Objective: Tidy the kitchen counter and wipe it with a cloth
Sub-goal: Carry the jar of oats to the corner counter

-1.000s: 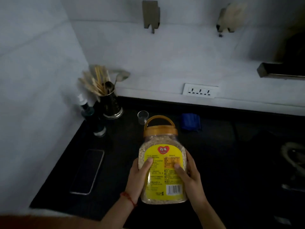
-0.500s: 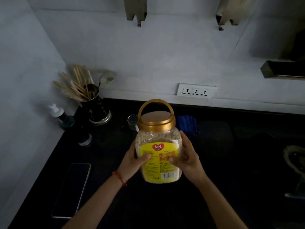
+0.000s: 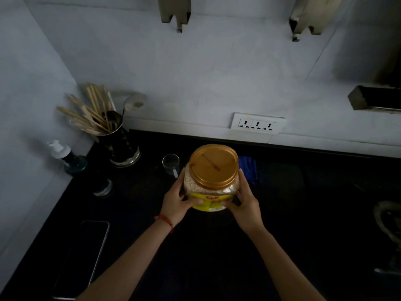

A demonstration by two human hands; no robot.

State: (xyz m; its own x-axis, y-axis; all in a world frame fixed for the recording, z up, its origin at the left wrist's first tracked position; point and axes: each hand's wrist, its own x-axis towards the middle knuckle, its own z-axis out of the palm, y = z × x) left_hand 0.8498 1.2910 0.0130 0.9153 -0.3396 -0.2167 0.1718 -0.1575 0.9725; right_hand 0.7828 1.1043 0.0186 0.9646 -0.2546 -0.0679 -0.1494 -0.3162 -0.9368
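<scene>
- Countertop (image 3: 217, 257), black and dim, is running from the left wall corner across to the right, under a pale wall carrying a white socket strip (image 3: 257, 124).
- Jar (image 3: 211, 179) is sitting mid-counter, a little in front of the back wall, seen almost from above: a clear plastic body packed with pale grain, a broad amber screw lid with its handle folded flat, and a yellow label showing low on the near side.
- Both arms are reaching in from the near edge; the left hand (image 3: 175, 203) is gripping the jar's left side with its thumb curled onto the label, a red thread showing round the wrist, and the right hand (image 3: 245, 205) is clasping the right side with its fingers wrapped up the wall.
- Phone (image 3: 83, 257) is lying flat, screen dark, near the front left edge.
- Utensil holder (image 3: 121, 146) is standing in the back left corner, bristling with wooden sticks and a spoon.
- Pump bottle (image 3: 71, 160) is standing just left of it, against the side wall.
- Blue cloth (image 3: 248, 168) is lying bunched directly behind the jar, partly hidden by it.
- Small glass (image 3: 171, 164) is standing just beside the jar's back left, crowding the left fingers.
</scene>
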